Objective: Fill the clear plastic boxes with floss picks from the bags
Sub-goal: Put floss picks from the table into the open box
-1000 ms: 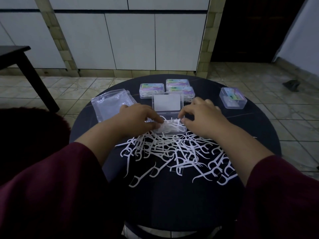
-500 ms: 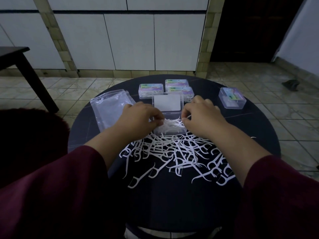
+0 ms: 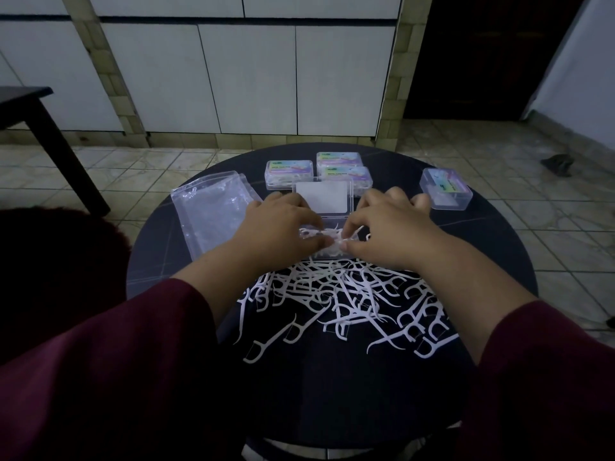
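round dark table [image 3: 332, 394], smooth-topped, carries everything. crinkled clear bags [image 3: 213, 211] lie flat just outside the left hand [image 3: 283, 231]. left hand and right hand [image 3: 389, 227] meet over the open clear box [image 3: 324, 207], fingers curled, seemingly pinching white floss picks [image 3: 327, 236] inside it, though dimness blurs this. loose floss picks [image 3: 349, 301] sprawl beneath both wrists. four shut, labelled boxes [image 3: 289, 174] sit beyond the fingertips.
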